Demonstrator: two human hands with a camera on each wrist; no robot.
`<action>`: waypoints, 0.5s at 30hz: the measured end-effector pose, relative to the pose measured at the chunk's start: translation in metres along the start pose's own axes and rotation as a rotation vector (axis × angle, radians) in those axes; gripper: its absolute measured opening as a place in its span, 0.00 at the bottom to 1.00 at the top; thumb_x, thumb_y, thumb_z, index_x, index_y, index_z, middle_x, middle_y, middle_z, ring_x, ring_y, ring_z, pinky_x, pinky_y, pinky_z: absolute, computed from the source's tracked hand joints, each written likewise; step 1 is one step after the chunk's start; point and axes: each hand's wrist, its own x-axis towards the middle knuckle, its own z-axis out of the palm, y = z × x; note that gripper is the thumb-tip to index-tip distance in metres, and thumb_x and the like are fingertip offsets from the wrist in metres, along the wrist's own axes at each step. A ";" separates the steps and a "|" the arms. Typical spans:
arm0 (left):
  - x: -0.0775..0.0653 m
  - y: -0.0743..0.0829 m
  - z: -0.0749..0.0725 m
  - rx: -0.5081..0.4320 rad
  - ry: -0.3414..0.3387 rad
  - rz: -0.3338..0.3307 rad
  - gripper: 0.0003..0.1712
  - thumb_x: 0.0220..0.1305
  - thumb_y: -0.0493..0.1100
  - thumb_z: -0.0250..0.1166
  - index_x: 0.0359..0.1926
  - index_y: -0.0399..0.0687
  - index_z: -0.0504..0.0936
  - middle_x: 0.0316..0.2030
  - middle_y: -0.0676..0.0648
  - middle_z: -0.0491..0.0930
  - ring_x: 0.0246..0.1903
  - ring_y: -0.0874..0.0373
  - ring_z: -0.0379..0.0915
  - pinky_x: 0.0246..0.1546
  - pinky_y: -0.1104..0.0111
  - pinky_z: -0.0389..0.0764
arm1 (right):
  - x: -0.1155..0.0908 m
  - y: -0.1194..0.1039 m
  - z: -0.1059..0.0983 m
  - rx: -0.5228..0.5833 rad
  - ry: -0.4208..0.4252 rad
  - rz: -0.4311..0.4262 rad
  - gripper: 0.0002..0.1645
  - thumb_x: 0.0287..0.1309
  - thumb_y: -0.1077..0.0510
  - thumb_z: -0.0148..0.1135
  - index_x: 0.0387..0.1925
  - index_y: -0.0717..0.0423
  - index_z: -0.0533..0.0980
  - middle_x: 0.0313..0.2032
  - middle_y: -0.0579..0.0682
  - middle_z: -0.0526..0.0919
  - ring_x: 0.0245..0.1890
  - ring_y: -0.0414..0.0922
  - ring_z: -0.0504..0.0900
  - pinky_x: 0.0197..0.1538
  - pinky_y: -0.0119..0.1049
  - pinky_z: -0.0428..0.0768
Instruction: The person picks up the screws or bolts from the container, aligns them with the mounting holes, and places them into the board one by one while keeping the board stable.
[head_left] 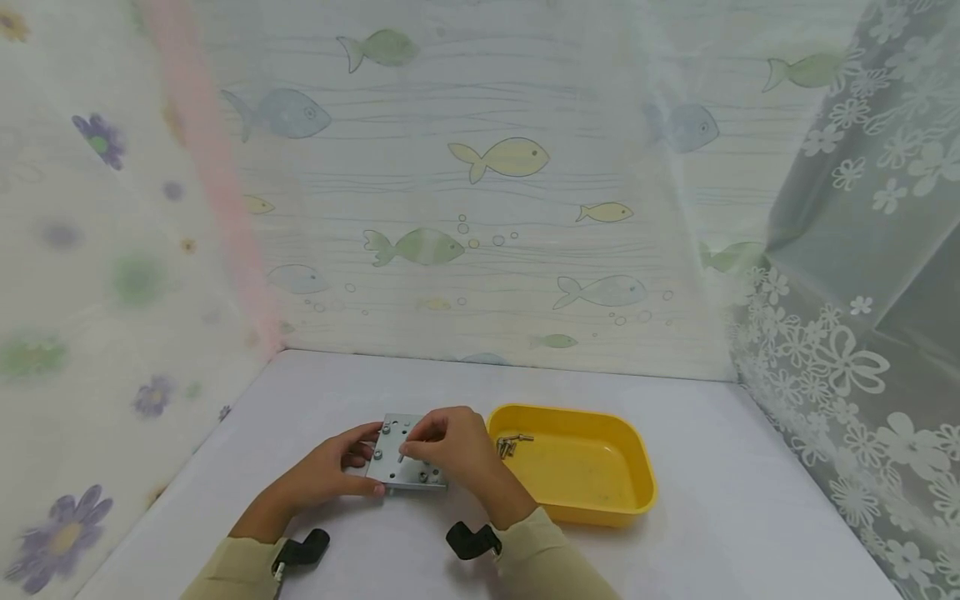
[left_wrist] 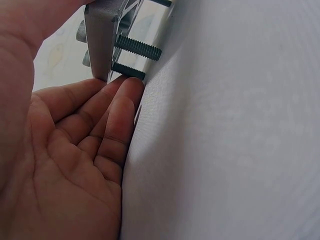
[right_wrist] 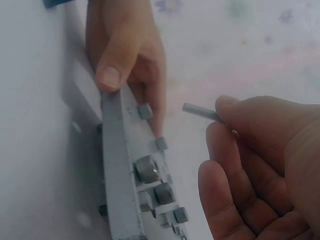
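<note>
A flat silver metal plate [head_left: 392, 461] lies over the white table, with several socket-head screws in its holes. Beneath it, in the left wrist view, threaded screw shanks [left_wrist: 137, 47] stick out toward the tabletop. My left hand [head_left: 322, 475] holds the plate at its left side, thumb along the near edge and fingers at the far left. Above the plate, my right hand [head_left: 461, 450] pinches a screw [right_wrist: 199, 111] between thumb and index finger. That screw's threaded end points at the plate, apart from it in the right wrist view; its head is hidden by the fingers.
Right of the plate stands a yellow tray [head_left: 600, 517], with several loose screws [head_left: 507, 447] at its left end. A fish-patterned curtain [head_left: 510, 250] closes off the back of the table, and further sheets hang on both sides. Black wrist cameras [head_left: 472, 540] are worn on both sleeves.
</note>
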 end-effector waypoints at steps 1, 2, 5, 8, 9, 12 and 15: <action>0.000 0.001 0.000 -0.001 0.000 0.001 0.59 0.48 0.53 0.83 0.78 0.51 0.63 0.66 0.47 0.74 0.58 0.53 0.72 0.57 0.71 0.78 | 0.000 0.000 0.002 -0.004 0.004 -0.003 0.06 0.57 0.50 0.78 0.28 0.36 0.87 0.29 0.36 0.86 0.33 0.39 0.82 0.38 0.32 0.82; 0.000 0.001 0.000 -0.002 -0.001 0.002 0.59 0.49 0.53 0.83 0.78 0.50 0.63 0.66 0.46 0.74 0.58 0.53 0.72 0.57 0.71 0.78 | 0.000 0.001 0.004 -0.006 0.009 -0.006 0.06 0.57 0.51 0.78 0.27 0.36 0.87 0.28 0.35 0.86 0.32 0.39 0.82 0.38 0.32 0.82; -0.001 0.003 0.000 -0.003 -0.005 0.009 0.58 0.49 0.54 0.83 0.78 0.49 0.63 0.66 0.45 0.74 0.58 0.52 0.73 0.57 0.70 0.78 | -0.001 0.002 0.009 -0.017 0.017 -0.025 0.06 0.57 0.51 0.78 0.27 0.37 0.87 0.27 0.35 0.86 0.31 0.38 0.82 0.36 0.31 0.82; -0.001 0.004 0.000 -0.001 -0.007 0.015 0.58 0.50 0.53 0.83 0.78 0.48 0.63 0.66 0.45 0.74 0.58 0.53 0.73 0.57 0.70 0.78 | -0.001 0.003 0.013 -0.028 0.028 -0.045 0.06 0.57 0.52 0.78 0.27 0.38 0.87 0.26 0.35 0.85 0.29 0.37 0.81 0.34 0.30 0.82; -0.001 0.004 -0.001 -0.001 -0.008 0.017 0.58 0.50 0.53 0.83 0.78 0.48 0.63 0.66 0.45 0.74 0.57 0.53 0.73 0.57 0.71 0.78 | -0.001 0.003 0.014 -0.033 0.030 -0.047 0.06 0.57 0.52 0.78 0.27 0.37 0.87 0.26 0.34 0.85 0.29 0.37 0.81 0.33 0.30 0.82; -0.001 0.003 -0.001 -0.003 -0.012 0.022 0.58 0.50 0.53 0.83 0.78 0.48 0.62 0.66 0.45 0.74 0.57 0.54 0.73 0.57 0.70 0.78 | -0.001 0.004 0.017 -0.040 0.041 -0.048 0.06 0.56 0.52 0.78 0.27 0.37 0.87 0.25 0.34 0.85 0.28 0.36 0.80 0.32 0.30 0.81; -0.002 0.003 -0.002 -0.007 -0.012 0.030 0.58 0.50 0.52 0.83 0.78 0.47 0.63 0.66 0.44 0.74 0.58 0.53 0.73 0.57 0.68 0.78 | -0.001 0.006 0.020 -0.041 0.046 -0.050 0.06 0.56 0.52 0.78 0.27 0.38 0.87 0.26 0.33 0.85 0.28 0.36 0.80 0.31 0.30 0.80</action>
